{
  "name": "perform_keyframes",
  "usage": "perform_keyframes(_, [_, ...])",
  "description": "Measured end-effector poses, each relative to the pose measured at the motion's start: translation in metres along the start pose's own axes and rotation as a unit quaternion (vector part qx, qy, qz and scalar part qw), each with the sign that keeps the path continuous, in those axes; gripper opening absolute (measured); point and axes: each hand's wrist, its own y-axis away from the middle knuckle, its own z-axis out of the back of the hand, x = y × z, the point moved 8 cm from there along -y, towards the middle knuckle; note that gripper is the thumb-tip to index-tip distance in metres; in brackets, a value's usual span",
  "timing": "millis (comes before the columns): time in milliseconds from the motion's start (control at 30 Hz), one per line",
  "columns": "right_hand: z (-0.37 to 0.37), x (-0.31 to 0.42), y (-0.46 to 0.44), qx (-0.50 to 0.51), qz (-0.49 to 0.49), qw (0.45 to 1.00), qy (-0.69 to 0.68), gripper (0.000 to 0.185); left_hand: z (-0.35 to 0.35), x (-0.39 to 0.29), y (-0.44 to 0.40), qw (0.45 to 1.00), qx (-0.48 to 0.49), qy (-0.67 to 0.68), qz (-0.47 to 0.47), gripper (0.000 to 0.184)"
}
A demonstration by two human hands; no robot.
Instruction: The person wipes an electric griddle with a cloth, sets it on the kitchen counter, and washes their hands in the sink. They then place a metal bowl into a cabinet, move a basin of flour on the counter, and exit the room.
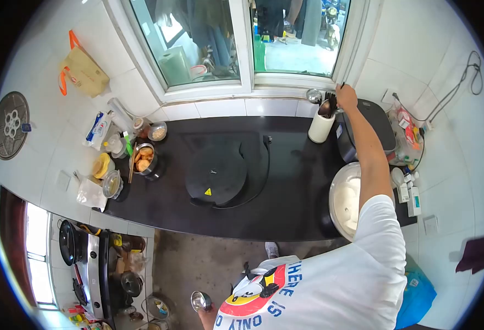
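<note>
My right hand reaches to the back of the counter, closed around a black utensil handle whose lower part I cannot make out. Just beside it stands a white utensil holder with dark utensils and a metal ladle in it. Low in the view, away from the counter, my left hand grips a small metal bowl; most of that hand is cut off or hidden. Under my right arm sits a large metal basin with a pale, dough-like mass in it.
A round black electric pan with its cord lies mid-counter. Fried pieces in a metal pot, chopsticks and several small bowls crowd the left end. A black appliance stands at the back right. A stove is at lower left.
</note>
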Motion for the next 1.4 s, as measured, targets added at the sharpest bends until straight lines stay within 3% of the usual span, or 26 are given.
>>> perform_keyframes(133, [-0.048,-0.028,-0.011,0.049,-0.002,0.999,0.002,0.045,-0.005,0.009,-0.008,0.997,0.0,0.075,0.019,0.015])
perform_keyframes(200, [-0.05,-0.028,-0.003,0.113,-0.037,0.993,-0.018,0.045,0.003,-0.051,-0.016,0.995,0.003,-0.066,-0.071,0.021])
perform_keyframes(267, [-0.037,-0.026,0.005,0.136,-0.069,0.987,-0.052,0.043,-0.023,0.07,-0.037,0.968,0.07,0.204,0.131,0.024])
perform_keyframes(300, [-0.023,-0.023,0.009,0.042,-0.033,0.997,-0.063,0.04,-0.035,0.127,-0.043,0.917,0.063,0.313,0.237,0.026])
perform_keyframes(367, [0.009,-0.017,0.036,-0.148,0.043,0.985,-0.083,0.036,-0.044,0.124,-0.059,0.893,0.08,0.365,0.25,0.02])
perform_keyframes(433, [0.024,0.015,0.09,-0.155,0.123,0.967,-0.163,0.017,-0.051,0.112,-0.074,0.894,0.09,0.372,0.235,0.017])
perform_keyframes(500, [0.028,0.061,0.174,-0.128,0.236,0.932,-0.244,0.01,-0.058,0.119,-0.085,0.881,0.097,0.415,0.204,0.018])
perform_keyframes(533, [0.013,0.077,0.219,-0.025,0.214,0.948,-0.234,0.009,-0.053,0.111,-0.092,0.929,0.111,0.329,0.129,0.021])
perform_keyframes(600, [-0.001,0.114,0.327,0.056,0.306,0.909,-0.279,0.012,-0.059,0.114,-0.102,0.869,0.122,0.414,0.244,0.028])
perform_keyframes(633, [-0.026,0.12,0.381,0.137,0.31,0.891,-0.301,0.014,-0.067,0.118,-0.099,0.708,0.105,0.563,0.413,0.032])
perform_keyframes(667, [-0.046,0.126,0.436,0.207,0.297,0.879,-0.311,0.014,-0.061,0.113,-0.1,0.714,0.096,0.516,0.463,0.032])
perform_keyframes(767, [-0.103,0.131,0.587,0.374,0.255,0.829,-0.329,0.018,-0.053,0.129,-0.117,0.73,0.122,0.46,0.49,0.039])
perform_keyframes(833, [-0.13,0.128,0.671,0.444,0.202,0.811,-0.324,0.019,-0.028,0.114,-0.126,0.769,0.172,0.441,0.429,0.041])
perform_keyframes(933, [-0.159,0.124,0.774,0.511,0.151,0.792,-0.299,0.021,-0.001,0.123,-0.141,0.753,0.245,0.476,0.383,0.042])
perform_keyframes(1067, [-0.152,0.126,0.845,0.573,0.155,0.767,-0.243,0.022,0.048,0.136,-0.133,0.714,0.269,0.536,0.361,0.031])
perform_keyframes(1233, [-0.18,0.098,0.875,0.608,0.153,0.755,-0.19,0.021,0.077,0.184,-0.122,0.486,0.318,0.731,0.358,0.031])
perform_keyframes(1400, [-0.262,0.082,0.87,0.668,0.113,0.731,-0.086,0.025,0.058,0.239,-0.103,0.44,0.294,0.735,0.423,0.03])
